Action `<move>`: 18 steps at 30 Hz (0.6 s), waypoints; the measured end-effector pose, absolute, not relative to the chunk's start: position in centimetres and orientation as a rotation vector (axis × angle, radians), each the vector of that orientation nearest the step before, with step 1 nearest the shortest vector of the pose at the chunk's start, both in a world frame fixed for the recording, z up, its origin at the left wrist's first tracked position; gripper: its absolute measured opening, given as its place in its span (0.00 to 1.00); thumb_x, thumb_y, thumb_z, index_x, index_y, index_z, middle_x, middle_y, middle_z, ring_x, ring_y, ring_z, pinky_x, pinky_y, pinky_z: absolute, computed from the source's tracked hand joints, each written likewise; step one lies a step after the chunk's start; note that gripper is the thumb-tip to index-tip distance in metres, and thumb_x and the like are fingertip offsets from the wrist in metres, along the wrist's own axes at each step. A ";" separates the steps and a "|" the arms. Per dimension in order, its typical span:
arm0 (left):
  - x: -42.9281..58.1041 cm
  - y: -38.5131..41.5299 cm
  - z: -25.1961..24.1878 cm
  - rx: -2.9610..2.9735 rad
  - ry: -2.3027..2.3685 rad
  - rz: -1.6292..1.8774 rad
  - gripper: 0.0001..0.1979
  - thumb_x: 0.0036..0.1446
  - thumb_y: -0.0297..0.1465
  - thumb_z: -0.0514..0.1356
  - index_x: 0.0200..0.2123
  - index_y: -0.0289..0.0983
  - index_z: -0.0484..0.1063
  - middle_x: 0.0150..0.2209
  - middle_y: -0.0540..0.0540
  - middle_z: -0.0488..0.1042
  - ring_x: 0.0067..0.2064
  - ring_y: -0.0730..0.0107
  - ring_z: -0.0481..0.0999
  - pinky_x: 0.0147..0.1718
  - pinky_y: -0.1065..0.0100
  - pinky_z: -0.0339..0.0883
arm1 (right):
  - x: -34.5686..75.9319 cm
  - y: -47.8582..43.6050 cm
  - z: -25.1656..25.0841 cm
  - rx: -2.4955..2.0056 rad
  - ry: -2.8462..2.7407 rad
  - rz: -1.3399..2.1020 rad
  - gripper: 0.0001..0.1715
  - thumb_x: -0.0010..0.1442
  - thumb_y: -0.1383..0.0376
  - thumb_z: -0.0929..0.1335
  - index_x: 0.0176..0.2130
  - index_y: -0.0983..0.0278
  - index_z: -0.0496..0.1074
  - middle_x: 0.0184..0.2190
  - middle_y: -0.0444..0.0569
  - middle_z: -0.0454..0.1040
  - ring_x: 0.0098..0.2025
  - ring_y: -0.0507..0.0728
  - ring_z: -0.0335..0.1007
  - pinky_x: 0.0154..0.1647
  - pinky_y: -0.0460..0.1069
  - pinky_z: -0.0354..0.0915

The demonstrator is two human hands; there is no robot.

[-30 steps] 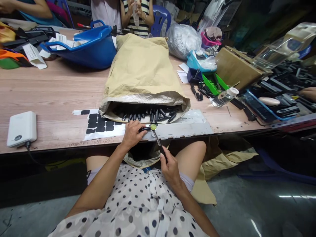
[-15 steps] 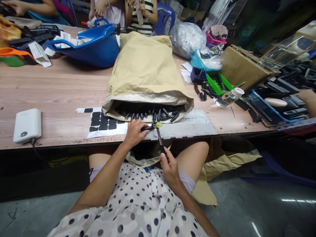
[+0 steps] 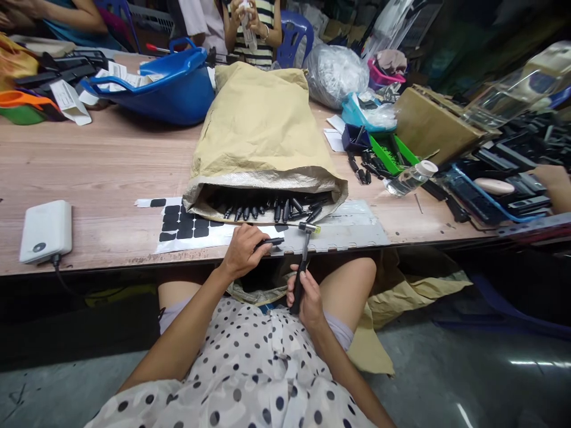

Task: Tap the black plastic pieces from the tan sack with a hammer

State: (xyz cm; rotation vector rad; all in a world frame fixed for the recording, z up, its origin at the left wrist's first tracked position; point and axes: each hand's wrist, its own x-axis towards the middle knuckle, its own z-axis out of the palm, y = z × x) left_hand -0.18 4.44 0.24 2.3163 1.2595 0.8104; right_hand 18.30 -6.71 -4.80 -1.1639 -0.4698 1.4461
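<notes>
A wood-grain table (image 3: 111, 157) is stretching across the room, with darkness filling the space beneath its front edge. On its far side, a blue plastic chair (image 3: 295, 35) is standing near the middle, and another chair (image 3: 128, 25) is partly showing at upper left. The smooth grey floor (image 3: 437, 371) is reflecting pale light streaks (image 3: 535, 363), while deep shadow is covering the background at upper right.

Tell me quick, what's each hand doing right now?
Left hand: closed, holding a slim black piece.
Right hand: closed around a small hammer.
</notes>
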 end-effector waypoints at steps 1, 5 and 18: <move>-0.4 3.8 0.0 2.316 1.199 0.852 0.13 0.65 0.38 0.54 0.39 0.40 0.77 0.34 0.43 0.76 0.40 0.60 0.72 0.43 0.58 0.66 | 18.4 -6.6 -5.0 -1.145 -0.478 1.471 0.24 0.54 0.47 0.73 0.43 0.60 0.71 0.20 0.37 0.68 0.14 0.47 0.55 0.11 0.43 0.54; -0.9 -0.2 -1.9 2.271 0.983 0.924 0.17 0.67 0.40 0.50 0.43 0.39 0.76 0.32 0.44 0.77 0.32 0.63 0.75 0.34 0.63 0.70 | 18.7 -6.1 -5.5 -1.084 -0.527 1.550 0.27 0.51 0.45 0.74 0.40 0.61 0.73 0.20 0.39 0.69 0.15 0.49 0.59 0.13 0.44 0.57; 0.0 -2.7 -4.9 2.129 1.450 0.295 0.11 0.61 0.32 0.56 0.40 0.37 0.78 0.31 0.42 0.81 0.28 0.58 0.79 0.26 0.64 0.66 | 18.2 -5.6 -6.4 -1.081 -0.649 1.536 0.26 0.53 0.44 0.73 0.37 0.63 0.74 0.15 0.38 0.67 0.15 0.50 0.58 0.18 0.46 0.57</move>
